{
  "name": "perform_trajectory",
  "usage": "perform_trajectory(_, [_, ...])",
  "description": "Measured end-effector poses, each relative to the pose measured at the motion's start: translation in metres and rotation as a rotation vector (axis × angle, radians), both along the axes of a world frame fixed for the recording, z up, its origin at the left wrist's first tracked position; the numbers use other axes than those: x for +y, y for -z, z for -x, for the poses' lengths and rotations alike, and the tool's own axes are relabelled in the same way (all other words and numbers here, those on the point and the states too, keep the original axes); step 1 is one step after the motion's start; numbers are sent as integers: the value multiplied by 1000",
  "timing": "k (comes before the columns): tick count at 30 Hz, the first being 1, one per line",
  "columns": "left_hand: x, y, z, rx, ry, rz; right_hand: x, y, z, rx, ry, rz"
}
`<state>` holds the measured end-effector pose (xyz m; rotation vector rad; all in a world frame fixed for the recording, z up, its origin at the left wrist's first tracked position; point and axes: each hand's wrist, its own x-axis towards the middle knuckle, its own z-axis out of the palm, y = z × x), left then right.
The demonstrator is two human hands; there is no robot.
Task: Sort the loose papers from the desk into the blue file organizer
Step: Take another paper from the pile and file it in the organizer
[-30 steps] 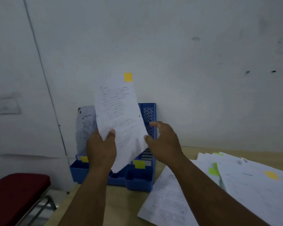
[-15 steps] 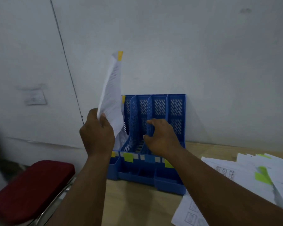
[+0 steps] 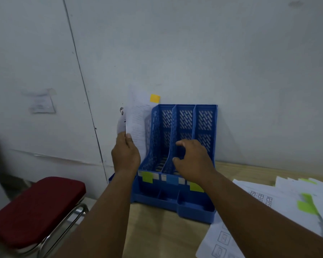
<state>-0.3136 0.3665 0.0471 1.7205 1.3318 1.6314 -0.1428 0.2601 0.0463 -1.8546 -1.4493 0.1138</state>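
Paper (image 3: 136,123) with yellow tab gripped upright by left hand (image 3: 125,155) at organizer's (image 3: 175,200) left edge; right hand (image 3: 192,159) fingers curled over a divider.

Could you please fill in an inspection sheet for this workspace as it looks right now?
Surface: light wooden desk against a white wall.
Job's things: blue file organizer upright at the wall; sheet with a yellow tab at its leftmost slot; loose papers spread at right, some with green tabs.
Clutter: nothing seen.
Grippers: left hand pinches the sheet's lower edge; right hand at a middle divider, fingers curled, grip unclear.
Cables: nothing seen.
Surroundings: red padded chair left of the desk; paper notice on the wall.
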Motion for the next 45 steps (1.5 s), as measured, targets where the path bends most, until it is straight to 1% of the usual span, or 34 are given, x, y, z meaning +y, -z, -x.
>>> perform_trajectory(3, [14,5,-6,43,-47,-23,-1,1,-5,5,-1,-9])
perform_trajectory(6, [17,3,-7,214,-173,-17,0,2,-8,9,2,-18])
perform_trajectory(9, [19,5,-3,407,-141,57,2,4,-11,13,3,-26])
perform_trajectory(12, [22,9,-1,511,-93,104,4,5,-14,16,3,-31])
perform_trajectory(17, [24,14,3,451,-76,157,3,10,-18,14,-4,-28])
perform_trajectory(21, [27,16,7,481,-119,241,0,12,-18,25,-2,-25])
perform_trajectory(24, [29,17,9,474,-119,263,-2,13,-20,19,-6,-28])
perform_trajectory(26, [24,17,9,446,-114,234,-4,14,-22,17,-5,-39])
perform_trajectory(29, [10,20,4,386,-125,136,-11,13,-25,15,-2,-47])
perform_trajectory(32, [-10,21,-3,309,-162,114,-21,12,-27,23,8,-65])
perform_trajectory(35, [-27,21,-11,276,-177,98,-33,12,-30,23,16,-89])
perform_trajectory(37, [-37,20,-16,293,-201,110,-41,11,-32,27,25,-96])
perform_trajectory(41, [-68,15,-32,407,-200,85,-62,7,-38,46,40,-113])
perform_trajectory(43, [-84,13,-40,414,-155,41,-74,6,-42,45,43,-123])
perform_trajectory(45, [-100,12,-51,408,-73,-45,-89,5,-47,34,55,-137])
